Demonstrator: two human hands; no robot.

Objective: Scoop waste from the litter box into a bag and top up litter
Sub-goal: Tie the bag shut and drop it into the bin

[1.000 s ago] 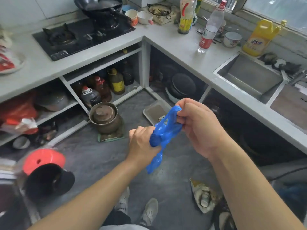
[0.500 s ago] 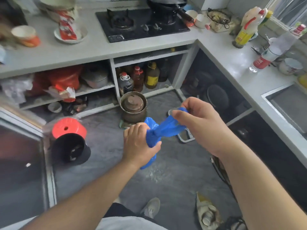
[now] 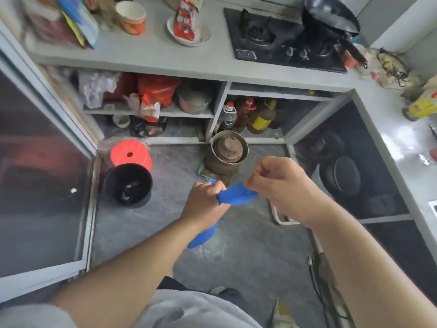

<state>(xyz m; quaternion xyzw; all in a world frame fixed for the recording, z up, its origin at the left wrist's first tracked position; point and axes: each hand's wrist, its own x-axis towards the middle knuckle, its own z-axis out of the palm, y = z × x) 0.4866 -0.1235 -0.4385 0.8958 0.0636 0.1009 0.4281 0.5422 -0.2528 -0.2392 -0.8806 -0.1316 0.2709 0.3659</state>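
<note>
A crumpled blue plastic bag [image 3: 236, 197] is stretched between both my hands over the kitchen floor. My left hand [image 3: 204, 204] is fisted around its lower part, and the bag's tail hangs below that fist. My right hand [image 3: 281, 185] pinches the bag's upper end between fingertips and thumb. Just behind my right wrist a white-rimmed tray on the floor, the litter box [image 3: 281, 220], shows only a corner; the rest is hidden by my arm.
A black bucket [image 3: 128, 184] and an orange round lid [image 3: 130, 155] stand at the left by a glass door [image 3: 35, 185]. A brown lidded pot [image 3: 227, 151] sits on the floor ahead. Open shelves with bottles run under the grey counter [image 3: 165, 60].
The view has swung left, bringing the glass door and left counter into sight. My hands have drawn apart, stretching the blue bag more sideways between them.
</note>
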